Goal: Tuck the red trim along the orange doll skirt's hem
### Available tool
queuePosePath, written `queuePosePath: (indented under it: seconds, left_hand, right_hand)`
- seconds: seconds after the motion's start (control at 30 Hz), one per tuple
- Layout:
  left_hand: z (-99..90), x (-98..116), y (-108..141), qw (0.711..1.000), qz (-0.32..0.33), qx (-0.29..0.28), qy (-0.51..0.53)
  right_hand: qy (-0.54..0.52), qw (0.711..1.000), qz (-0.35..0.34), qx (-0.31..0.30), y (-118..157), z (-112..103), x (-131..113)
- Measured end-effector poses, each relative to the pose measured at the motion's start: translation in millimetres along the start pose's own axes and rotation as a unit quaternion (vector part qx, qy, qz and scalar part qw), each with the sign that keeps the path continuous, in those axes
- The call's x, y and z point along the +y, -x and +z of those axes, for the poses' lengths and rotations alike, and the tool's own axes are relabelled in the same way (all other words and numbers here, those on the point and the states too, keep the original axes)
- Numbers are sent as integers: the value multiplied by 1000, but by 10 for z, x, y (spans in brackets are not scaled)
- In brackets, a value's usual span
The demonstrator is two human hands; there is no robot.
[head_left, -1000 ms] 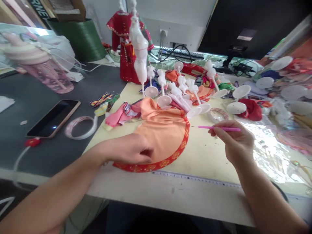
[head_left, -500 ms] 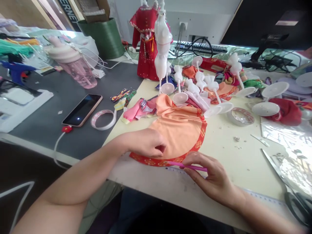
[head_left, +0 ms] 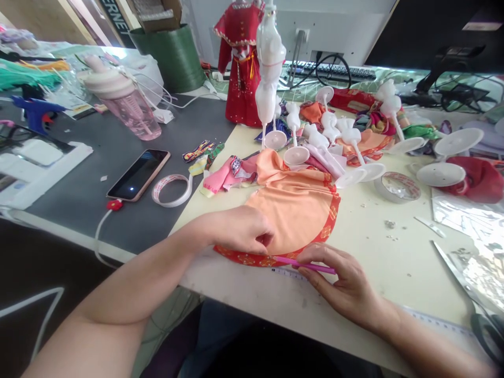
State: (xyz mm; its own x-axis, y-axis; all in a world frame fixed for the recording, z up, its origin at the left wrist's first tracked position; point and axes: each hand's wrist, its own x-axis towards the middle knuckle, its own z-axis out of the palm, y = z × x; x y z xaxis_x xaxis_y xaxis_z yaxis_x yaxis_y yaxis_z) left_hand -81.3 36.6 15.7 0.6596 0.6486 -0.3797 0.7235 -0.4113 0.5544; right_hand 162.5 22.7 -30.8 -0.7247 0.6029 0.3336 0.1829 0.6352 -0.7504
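Observation:
A peach-orange doll skirt (head_left: 299,215) with a red, gold-patterned border lies spread on the pale mat. On its lower left part rests my left hand (head_left: 246,231), fingers curled in a fist near the border; whatever they might pinch is hidden. My right hand (head_left: 340,273) grips a slim pink pen-like stick (head_left: 307,264) between thumb and fingers. The stick's tip points left and meets the red border beside my left hand. Just below the border shows part of a measuring strip (head_left: 289,273), partly covered by my right hand.
Scissors (head_left: 459,278) and a foil-like plastic sheet (head_left: 476,241) lie at the right. White doll torsos on stands (head_left: 348,131) crowd the back, near a red-dressed doll (head_left: 244,89). Leftward are a tape roll (head_left: 172,190), phone (head_left: 138,175) and pink bottle (head_left: 132,107).
The view has shifted slightly, so everything sits a little further right. Both hands keep nearly the same pose on the skirt, and the pink stick stays at the border.

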Motion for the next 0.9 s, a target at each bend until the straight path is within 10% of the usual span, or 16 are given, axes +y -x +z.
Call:
queuePosePath:
  seconds: [0.53, 0.9]
  left_hand:
    - [51, 65, -47, 999, -23, 26, -24]
    - [60, 34, -68, 999, -23, 15, -26]
  right_hand:
    - [-5, 1000, 6, -19, -3, -5, -13]
    - [37, 995, 45, 84, 18, -70, -34]
